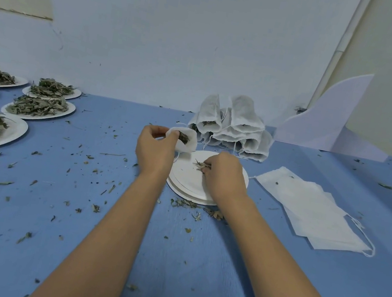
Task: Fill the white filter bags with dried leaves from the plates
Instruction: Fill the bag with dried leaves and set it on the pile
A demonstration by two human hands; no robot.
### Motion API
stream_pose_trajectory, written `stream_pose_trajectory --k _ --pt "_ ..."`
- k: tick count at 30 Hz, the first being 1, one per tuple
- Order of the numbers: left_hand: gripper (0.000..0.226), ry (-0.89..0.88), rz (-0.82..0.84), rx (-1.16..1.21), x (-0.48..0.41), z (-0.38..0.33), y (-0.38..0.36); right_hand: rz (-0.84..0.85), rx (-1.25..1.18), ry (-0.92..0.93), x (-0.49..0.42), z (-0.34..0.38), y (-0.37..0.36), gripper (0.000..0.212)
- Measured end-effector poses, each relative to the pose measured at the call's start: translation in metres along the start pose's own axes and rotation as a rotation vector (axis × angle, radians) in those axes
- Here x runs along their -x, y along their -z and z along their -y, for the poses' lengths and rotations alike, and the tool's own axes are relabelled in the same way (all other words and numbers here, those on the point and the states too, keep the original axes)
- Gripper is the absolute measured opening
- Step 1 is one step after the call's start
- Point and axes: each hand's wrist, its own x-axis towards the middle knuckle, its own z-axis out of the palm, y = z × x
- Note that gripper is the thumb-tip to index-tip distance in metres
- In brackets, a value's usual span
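left hand [155,152] is pinching a white filter bag [189,146] open, leaves showing inside, just above the plate stack [184,181]. right hand [224,176] is pinching dried leaves [199,166] on that stack.

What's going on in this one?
A person's left hand holds a bag open, partly filled. The right hand pinches leaves off a nearly bare plate. Behind it, filled bags are piled, empty bags lie to the right, and full plates wait at left.
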Motion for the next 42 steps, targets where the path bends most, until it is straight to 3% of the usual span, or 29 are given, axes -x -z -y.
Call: stream_pose_trajectory --k 4,8,11,19,23,31,35,42 --pt "0.009 0.008 0.014 -0.021 0.003 0.000 -0.002 -0.023 -0.119 -0.037 -0.002 -0.004 0.001 0.022" --pt "0.011 -0.028 0.020 -0.081 0.003 0.001 -0.003 -0.136 -0.590 -0.125 -0.006 -0.012 0.020 0.015" --pt "0.010 -0.042 0.033 -0.117 0.005 0.002 -0.004 -0.110 -0.828 -0.149 -0.007 -0.012 0.031 0.012" --pt "0.008 -0.059 0.156 -0.087 0.015 -0.004 -0.010 -0.082 -0.639 -0.114 -0.006 -0.002 0.024 0.011" --pt "0.014 -0.090 0.354 -0.025 0.022 -0.004 -0.014 -0.112 -0.652 -0.152 -0.004 -0.005 0.022 0.017" --pt "0.032 -0.199 0.678 -0.156 0.030 -0.006 -0.021 -0.092 -0.981 -0.391 -0.009 -0.013 0.022 0.017" --pt "0.035 -0.272 0.661 -0.215 0.033 -0.005 -0.022 -0.081 -1.102 -0.457 -0.005 -0.010 0.019 0.012" --pt "0.032 -0.366 0.449 -0.282 0.026 -0.002 -0.017 0.046 -1.204 -0.408 0.001 0.005 0.023 0.022"
